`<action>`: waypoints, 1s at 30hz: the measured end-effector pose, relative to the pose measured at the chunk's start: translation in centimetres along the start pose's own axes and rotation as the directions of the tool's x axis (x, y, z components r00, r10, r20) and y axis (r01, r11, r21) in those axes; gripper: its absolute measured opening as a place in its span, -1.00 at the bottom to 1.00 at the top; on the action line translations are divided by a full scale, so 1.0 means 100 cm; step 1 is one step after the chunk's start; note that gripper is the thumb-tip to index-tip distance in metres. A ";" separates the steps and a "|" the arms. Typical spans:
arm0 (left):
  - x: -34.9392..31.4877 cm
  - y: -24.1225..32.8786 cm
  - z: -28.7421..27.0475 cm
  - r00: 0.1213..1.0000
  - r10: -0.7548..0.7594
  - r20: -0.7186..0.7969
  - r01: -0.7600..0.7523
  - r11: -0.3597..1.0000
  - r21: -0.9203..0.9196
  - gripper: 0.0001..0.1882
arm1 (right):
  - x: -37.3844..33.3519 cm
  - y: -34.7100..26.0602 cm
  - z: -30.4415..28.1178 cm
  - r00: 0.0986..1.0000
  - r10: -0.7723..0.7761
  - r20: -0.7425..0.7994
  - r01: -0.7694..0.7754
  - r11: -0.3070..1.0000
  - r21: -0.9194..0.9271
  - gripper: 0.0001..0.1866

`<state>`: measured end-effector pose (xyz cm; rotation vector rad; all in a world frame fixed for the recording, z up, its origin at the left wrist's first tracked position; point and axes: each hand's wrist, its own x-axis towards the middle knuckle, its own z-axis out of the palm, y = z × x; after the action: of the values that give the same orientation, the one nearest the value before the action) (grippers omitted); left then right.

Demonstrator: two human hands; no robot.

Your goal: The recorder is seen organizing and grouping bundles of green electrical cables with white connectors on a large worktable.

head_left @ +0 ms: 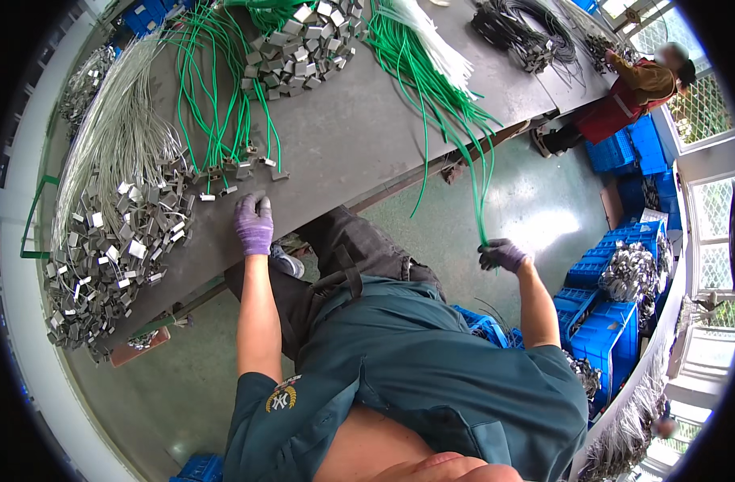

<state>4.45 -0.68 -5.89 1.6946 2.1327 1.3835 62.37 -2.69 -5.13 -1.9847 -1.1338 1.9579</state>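
Observation:
My left hand (pixel 254 225), in a purple and grey glove, rests at the table's edge with its fingers stretched out, holding nothing. Just beyond it lie green wires (pixel 216 112) with small grey metal tags (pixel 237 167) on their near ends. My right hand (pixel 504 255), gloved alike, is off the table's edge to the right, closed round the ends of a few green wires (pixel 480 193). These run back to a green bundle (pixel 408 60) on the table, beside a bundle of white wires (pixel 436 40).
Clear wires (pixel 114 104) end in a big heap of metal tags (pixel 118 249) at the left. More tags (pixel 303 52) lie at the back, near a black wire coil (pixel 528 32). Blue crates (pixel 604 333) stand at right. A co-worker (pixel 637 88) is at the table's far right.

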 end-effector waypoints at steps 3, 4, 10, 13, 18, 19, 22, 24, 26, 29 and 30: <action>0.002 -0.002 0.005 0.999 0.038 0.005 -0.038 0.994 0.101 -0.80 | 0.014 0.014 0.014 0.992 0.066 0.111 -0.066 0.998 -0.005 -0.74; -0.001 -0.004 0.004 0.999 0.044 0.007 -0.044 0.991 0.127 -0.78 | 0.019 0.019 0.019 0.988 0.063 0.139 -0.055 0.996 -0.064 -0.74; -0.009 -0.013 0.002 0.999 0.040 0.011 -0.041 0.996 0.079 -0.80 | 0.027 0.038 0.035 0.993 0.053 0.103 -0.035 0.985 -0.171 -0.75; -0.010 -0.013 0.002 0.998 0.048 0.027 -0.049 0.998 0.029 -0.82 | 0.030 0.043 0.032 0.996 0.062 0.067 -0.053 0.990 -0.135 -0.76; -0.008 -0.010 0.001 0.999 0.036 0.015 -0.036 0.999 0.000 -0.83 | 0.034 0.041 0.033 0.995 0.065 0.069 -0.050 0.978 -0.203 -0.77; -0.007 -0.010 0.001 1.000 0.009 0.026 -0.009 1.000 -0.003 -0.84 | 0.031 0.036 0.035 0.997 0.067 0.047 -0.053 0.969 -0.242 -0.77; -0.006 -0.013 0.003 0.999 0.041 0.014 -0.041 0.999 -0.001 -0.83 | 0.036 0.040 0.033 0.997 0.062 0.054 -0.049 0.974 -0.220 -0.76; -0.007 -0.012 0.002 0.999 0.039 0.015 -0.039 0.999 -0.005 -0.82 | 0.039 0.044 0.032 0.997 0.054 0.054 -0.041 0.976 -0.215 -0.76; -0.007 -0.011 0.002 0.999 0.037 0.017 -0.036 0.999 -0.008 -0.82 | 0.041 0.046 0.033 0.997 0.047 0.055 -0.035 0.977 -0.210 -0.75; -0.007 -0.012 0.001 0.999 0.013 0.033 -0.014 1.000 0.018 -0.81 | 0.044 0.047 0.033 0.996 0.056 0.063 -0.042 0.975 -0.217 -0.75; -0.007 -0.010 0.001 0.999 0.013 0.036 -0.014 1.000 0.020 -0.82 | 0.044 0.049 0.033 0.997 0.049 0.063 -0.035 0.978 -0.207 -0.75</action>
<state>4.05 -1.18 -6.97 1.7305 2.1272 1.3296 60.87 -4.88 -12.00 -2.0694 -1.3737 2.0167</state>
